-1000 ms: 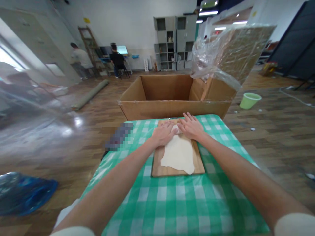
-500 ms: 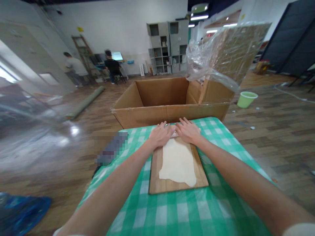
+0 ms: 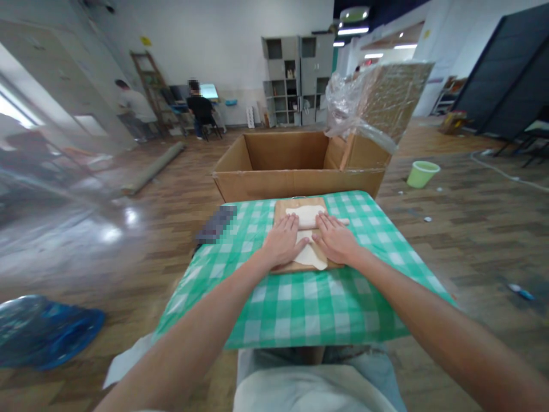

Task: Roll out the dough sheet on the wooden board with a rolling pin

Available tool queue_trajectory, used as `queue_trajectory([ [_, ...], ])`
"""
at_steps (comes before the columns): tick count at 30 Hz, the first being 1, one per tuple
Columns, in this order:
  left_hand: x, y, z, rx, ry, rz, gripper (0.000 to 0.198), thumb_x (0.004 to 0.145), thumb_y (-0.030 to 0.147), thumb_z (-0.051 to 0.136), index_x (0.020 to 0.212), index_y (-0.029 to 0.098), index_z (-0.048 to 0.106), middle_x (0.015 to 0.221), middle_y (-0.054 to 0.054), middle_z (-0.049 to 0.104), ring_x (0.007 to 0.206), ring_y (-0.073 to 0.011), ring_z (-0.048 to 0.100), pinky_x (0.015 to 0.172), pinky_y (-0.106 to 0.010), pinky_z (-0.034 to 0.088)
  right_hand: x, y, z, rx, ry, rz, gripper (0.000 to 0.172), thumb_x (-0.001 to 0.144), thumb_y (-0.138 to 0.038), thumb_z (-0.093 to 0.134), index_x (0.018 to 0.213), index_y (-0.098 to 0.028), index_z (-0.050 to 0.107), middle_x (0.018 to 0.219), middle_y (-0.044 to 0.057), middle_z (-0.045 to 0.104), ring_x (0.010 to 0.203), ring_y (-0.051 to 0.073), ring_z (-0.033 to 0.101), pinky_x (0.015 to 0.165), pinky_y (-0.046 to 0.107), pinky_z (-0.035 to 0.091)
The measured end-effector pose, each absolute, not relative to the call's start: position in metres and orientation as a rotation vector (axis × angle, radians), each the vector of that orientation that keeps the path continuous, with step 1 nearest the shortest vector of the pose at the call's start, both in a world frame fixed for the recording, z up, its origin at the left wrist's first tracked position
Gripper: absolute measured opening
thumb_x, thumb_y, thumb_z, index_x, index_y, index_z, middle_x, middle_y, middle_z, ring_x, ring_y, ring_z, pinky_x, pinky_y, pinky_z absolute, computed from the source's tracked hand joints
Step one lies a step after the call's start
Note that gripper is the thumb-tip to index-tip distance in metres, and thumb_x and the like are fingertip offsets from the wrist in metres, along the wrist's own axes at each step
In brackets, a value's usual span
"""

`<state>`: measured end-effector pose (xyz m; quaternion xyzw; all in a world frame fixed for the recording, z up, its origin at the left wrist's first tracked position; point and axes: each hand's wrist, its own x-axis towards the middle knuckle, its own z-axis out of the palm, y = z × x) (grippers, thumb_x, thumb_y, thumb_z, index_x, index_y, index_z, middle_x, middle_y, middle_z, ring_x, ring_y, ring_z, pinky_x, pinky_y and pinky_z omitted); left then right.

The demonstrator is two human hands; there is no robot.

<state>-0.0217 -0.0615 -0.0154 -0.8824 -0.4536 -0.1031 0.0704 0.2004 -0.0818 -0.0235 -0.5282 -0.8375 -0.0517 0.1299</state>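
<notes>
A sheet of pale dough (image 3: 309,258) lies flat on a wooden board (image 3: 281,207), which rests on a green checked tablecloth (image 3: 291,309). Across the dough lies a rolling pin (image 3: 307,221), its right handle sticking out past my right hand. My left hand (image 3: 283,240) lies over the pin's left end, fingers stretched out flat. My right hand (image 3: 337,237) presses on the pin's right part, fingers also extended. Both thumbs point inward over the dough. The pin's left end is hidden under my left hand.
A large open cardboard box (image 3: 295,183) stands beyond the table. A blurred dark flat object (image 3: 217,224) lies at the table's left edge. Right of the box is a green bucket (image 3: 422,174). Two people are in the background at left.
Both hands and the rolling pin have moved back from the board's far end toward me. The view has shifted, so the table's near edge and my lap now show.
</notes>
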Motion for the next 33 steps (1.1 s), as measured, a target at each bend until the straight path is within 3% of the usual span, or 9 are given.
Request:
queue_trajectory([
  [4,-0.027,-0.098,-0.013,-2.686,-1.337,-0.327,0.083,0.105,0.059,0.035,0.162,-0.001,0.031,0.171,-0.027,0.032,0.162,-0.0348,0.028,0.132,-0.049,0.020,0.208,-0.114,-0.022,-1.457,-2.471,-0.136,0.075,0.110,-0.050,0.028,0.162,0.004,0.036,0.171,0.024,0.032,0.163,0.032,0.025,0.132,0.048,0.025],
  [9,-0.026,-0.109,-0.006,-2.717,-1.347,-0.319,0.080,0.106,0.057,0.036,0.162,0.000,0.034,0.171,-0.026,0.032,0.163,-0.0337,0.026,0.133,-0.049,0.020,0.213,-0.099,-0.001,-1.495,-2.471,0.031,0.065,0.113,-0.049,0.024,0.157,-0.008,0.049,0.161,0.019,0.053,0.152,0.028,0.047,0.125,0.044,0.037],
  [12,-0.023,-0.103,-0.006,-2.724,-1.369,-0.356,0.080,0.107,0.058,0.034,0.160,-0.002,0.036,0.170,-0.026,0.035,0.162,-0.0334,0.028,0.132,-0.047,0.022,0.207,-0.069,0.004,-1.498,-2.486,-0.038,0.060,0.114,-0.039,0.023,0.153,-0.006,0.053,0.161,0.020,0.052,0.156,0.027,0.041,0.127,0.044,0.033],
  [14,-0.029,-0.097,-0.007,-2.747,-1.353,-0.404,0.075,0.108,0.056,0.033,0.161,0.003,0.037,0.171,-0.021,0.036,0.162,-0.0299,0.029,0.132,-0.045,0.023,0.201,-0.052,-0.001,-1.472,-2.535,-0.123,0.056,0.113,-0.033,0.024,0.148,-0.004,0.058,0.162,0.021,0.051,0.159,0.028,0.035,0.129,0.045,0.029],
  [17,-0.059,-0.084,-0.006,-2.681,-1.429,-0.534,0.064,0.110,0.050,0.029,0.160,0.012,0.039,0.168,-0.014,0.044,0.161,-0.0247,0.034,0.132,-0.042,0.024,0.195,-0.037,-0.015,-1.519,-2.511,-0.180,0.057,0.113,-0.032,0.023,0.148,-0.004,0.058,0.160,0.022,0.053,0.158,0.031,0.038,0.127,0.048,0.033],
  [19,-0.093,-0.071,-0.005,-2.462,-1.625,-0.632,0.058,0.109,0.045,0.030,0.155,0.013,0.046,0.162,-0.015,0.052,0.160,-0.0268,0.035,0.132,-0.045,0.024,0.194,-0.033,-0.024,-1.551,-2.470,-0.208,0.060,0.113,-0.037,0.023,0.152,-0.004,0.055,0.161,0.022,0.051,0.157,0.033,0.038,0.125,0.050,0.036],
  [25,-0.172,-0.038,-0.009,-2.044,-2.031,-0.429,0.056,0.098,0.048,0.049,0.133,0.006,0.059,0.142,-0.028,0.063,0.159,-0.0498,0.024,0.127,-0.071,0.012,0.195,-0.033,-0.032,-1.566,-2.415,-0.205,0.065,0.113,-0.044,0.023,0.154,-0.007,0.055,0.164,0.019,0.048,0.159,0.034,0.034,0.127,0.050,0.035],
  [30,-0.179,-0.040,0.000,-1.933,-1.998,-0.538,0.053,0.100,0.046,0.047,0.141,0.013,0.053,0.146,-0.021,0.060,0.158,-0.0443,0.029,0.129,-0.064,0.016,0.193,-0.036,-0.032,-1.573,-2.383,-0.203,0.067,0.112,-0.046,0.020,0.156,-0.007,0.053,0.164,0.017,0.048,0.159,0.034,0.035,0.124,0.051,0.037],
  [33,-0.206,-0.038,0.009,-1.865,-2.136,-0.579,0.056,0.098,0.048,0.050,0.143,0.014,0.051,0.145,-0.021,0.059,0.149,-0.0425,0.043,0.125,-0.059,0.029,0.194,-0.039,-0.031,-1.570,-2.392,-0.195,0.068,0.112,-0.046,0.019,0.156,-0.006,0.053,0.164,0.019,0.048,0.157,0.036,0.037,0.123,0.052,0.038],
])
